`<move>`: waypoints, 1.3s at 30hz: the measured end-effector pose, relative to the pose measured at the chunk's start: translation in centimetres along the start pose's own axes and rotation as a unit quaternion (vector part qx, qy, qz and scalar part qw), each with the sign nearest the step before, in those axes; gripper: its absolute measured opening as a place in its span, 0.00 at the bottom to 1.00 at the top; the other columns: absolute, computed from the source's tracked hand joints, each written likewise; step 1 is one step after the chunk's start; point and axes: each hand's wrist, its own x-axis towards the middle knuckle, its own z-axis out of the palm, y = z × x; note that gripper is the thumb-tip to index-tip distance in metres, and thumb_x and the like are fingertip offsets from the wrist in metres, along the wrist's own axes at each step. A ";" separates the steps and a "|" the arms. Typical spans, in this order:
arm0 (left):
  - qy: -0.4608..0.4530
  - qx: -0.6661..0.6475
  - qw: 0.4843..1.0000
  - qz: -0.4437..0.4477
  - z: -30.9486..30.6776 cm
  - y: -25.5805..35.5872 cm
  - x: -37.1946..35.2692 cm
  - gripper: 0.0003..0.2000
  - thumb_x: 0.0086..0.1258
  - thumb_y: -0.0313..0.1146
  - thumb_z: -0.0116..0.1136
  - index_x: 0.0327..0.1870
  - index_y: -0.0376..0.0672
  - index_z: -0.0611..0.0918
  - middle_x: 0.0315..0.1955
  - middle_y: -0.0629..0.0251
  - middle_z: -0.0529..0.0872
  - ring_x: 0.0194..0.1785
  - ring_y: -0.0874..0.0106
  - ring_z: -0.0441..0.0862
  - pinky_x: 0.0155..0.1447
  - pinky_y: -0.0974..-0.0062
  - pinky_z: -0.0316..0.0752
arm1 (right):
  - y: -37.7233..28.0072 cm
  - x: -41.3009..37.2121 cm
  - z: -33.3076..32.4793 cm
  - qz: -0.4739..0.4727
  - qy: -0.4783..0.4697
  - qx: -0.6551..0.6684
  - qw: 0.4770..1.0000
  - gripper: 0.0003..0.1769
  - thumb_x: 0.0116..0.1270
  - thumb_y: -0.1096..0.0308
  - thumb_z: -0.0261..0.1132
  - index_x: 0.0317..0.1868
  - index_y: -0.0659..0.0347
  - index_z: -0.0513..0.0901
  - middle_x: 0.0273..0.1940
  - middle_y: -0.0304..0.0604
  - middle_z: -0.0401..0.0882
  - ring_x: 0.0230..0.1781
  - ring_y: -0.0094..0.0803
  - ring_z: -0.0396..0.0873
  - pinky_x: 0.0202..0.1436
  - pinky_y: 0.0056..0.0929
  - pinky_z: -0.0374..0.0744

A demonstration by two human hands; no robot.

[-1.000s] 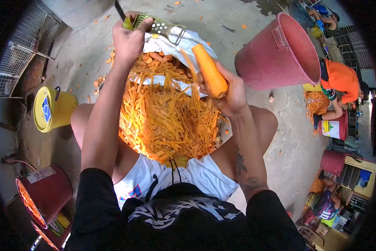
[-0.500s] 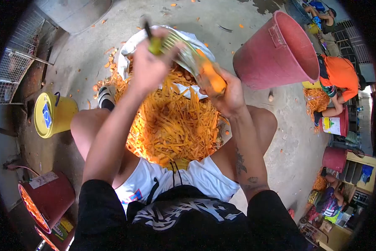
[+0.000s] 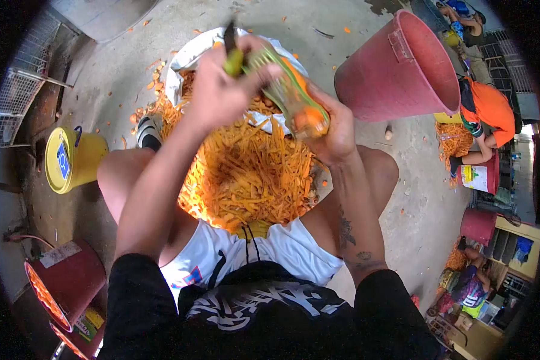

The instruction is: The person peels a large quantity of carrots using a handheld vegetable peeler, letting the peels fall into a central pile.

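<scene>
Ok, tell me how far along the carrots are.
Looks done: a big heap of carrot strips between the knees. In hand: the left hand holds a green grater over a carrot in the right hand. Left: at least the rest of that carrot; the white sack has orange pieces at its mouth, but I cannot tell if any are uncut.

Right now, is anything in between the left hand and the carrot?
Yes, the green tool that the left hand holds lies over the carrot. The right hand holds the carrot.
</scene>
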 end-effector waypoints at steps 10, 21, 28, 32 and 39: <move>0.045 -0.011 0.999 0.018 1.4 -0.1 -0.7 0.08 0.72 0.31 0.69 0.41 0.37 0.82 0.32 0.71 0.84 0.34 0.80 0.80 0.39 0.78 0.76 | -0.5 0.2 0.4 0.010 0.080 -0.018 0.997 0.26 0.81 0.57 0.49 0.71 0.65 0.72 0.47 0.40 0.81 0.41 0.25 0.78 0.44 0.25 0.77; 0.077 -0.032 0.996 0.031 1.6 -0.5 -0.3 0.07 0.73 0.32 0.68 0.41 0.38 0.83 0.28 0.73 0.82 0.31 0.80 0.78 0.36 0.80 0.73 | -1.5 -0.6 1.9 0.044 0.043 0.050 0.997 0.25 0.82 0.57 0.50 0.68 0.67 0.74 0.46 0.41 0.82 0.39 0.27 0.79 0.44 0.29 0.78; 0.169 -0.048 0.982 -0.076 -4.4 -5.4 3.0 0.08 0.71 0.32 0.71 0.42 0.40 0.84 0.25 0.73 0.83 0.24 0.82 0.75 0.28 0.79 0.70 | -1.1 -0.9 1.5 0.033 -0.028 0.000 0.999 0.26 0.82 0.55 0.49 0.69 0.65 0.72 0.46 0.45 0.78 0.42 0.31 0.75 0.45 0.30 0.75; 0.120 -0.063 0.987 -0.089 0.2 -1.0 0.1 0.07 0.72 0.33 0.70 0.40 0.41 0.83 0.25 0.75 0.81 0.25 0.84 0.72 0.28 0.81 0.66 | -1.0 -0.4 0.6 0.018 0.006 -0.001 1.000 0.24 0.82 0.56 0.51 0.67 0.64 0.75 0.47 0.40 0.81 0.40 0.26 0.79 0.43 0.27 0.78; 0.204 -0.051 0.976 -0.048 -4.5 -4.8 3.1 0.08 0.71 0.31 0.70 0.39 0.38 0.84 0.25 0.71 0.85 0.26 0.81 0.77 0.31 0.79 0.74 | -1.4 -1.1 1.3 0.033 -0.049 0.000 0.998 0.25 0.83 0.53 0.49 0.66 0.65 0.74 0.45 0.44 0.80 0.40 0.29 0.77 0.43 0.29 0.77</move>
